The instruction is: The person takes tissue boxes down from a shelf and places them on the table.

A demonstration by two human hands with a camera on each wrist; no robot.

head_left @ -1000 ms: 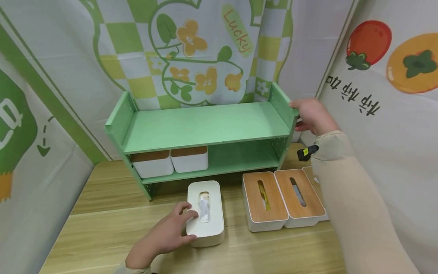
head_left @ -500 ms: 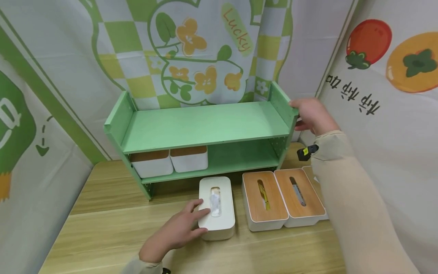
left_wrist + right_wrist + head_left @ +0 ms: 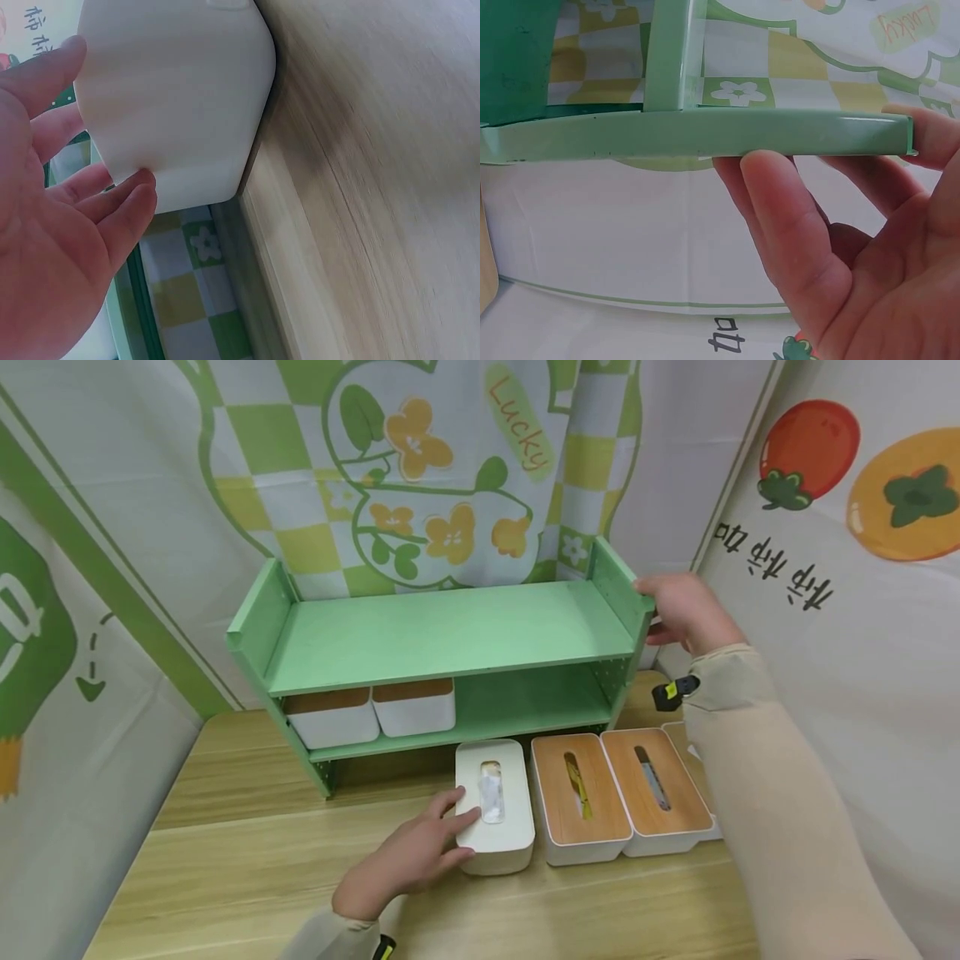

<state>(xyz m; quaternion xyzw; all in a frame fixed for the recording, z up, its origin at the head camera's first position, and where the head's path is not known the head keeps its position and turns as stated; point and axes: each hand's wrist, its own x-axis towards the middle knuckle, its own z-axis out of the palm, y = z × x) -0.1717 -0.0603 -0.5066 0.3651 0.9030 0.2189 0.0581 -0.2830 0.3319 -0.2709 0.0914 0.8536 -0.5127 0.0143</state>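
A cream-white tissue box (image 3: pixel 495 839) with a slotted lid stands on the table in front of the shelf, something pale showing in its slot. My left hand (image 3: pixel 420 853) is at its left side, fingers touching the lid's edge and thumb near the front corner. In the left wrist view, that hand (image 3: pixel 67 195) lays its fingertips against the box wall (image 3: pixel 180 97). My right hand (image 3: pixel 686 610) holds the right end panel of the green shelf (image 3: pixel 450 635). Close up in the right wrist view, the right hand (image 3: pixel 862 217) has the panel (image 3: pixel 780 133) between thumb and fingers.
Two white boxes with wooden lids (image 3: pixel 579 789) (image 3: pixel 660 781) stand side by side right of the cream box, with another item partly hidden behind my right sleeve. Two similar boxes (image 3: pixel 333 722) (image 3: pixel 415 714) sit on the lower shelf's left. Printed cloth walls surround the wooden table (image 3: pixel 247 860).
My left hand has slid the cream tissue box rightward and slightly back across the table, close to the wooden-lidded boxes. The right hand stays on the shelf panel.
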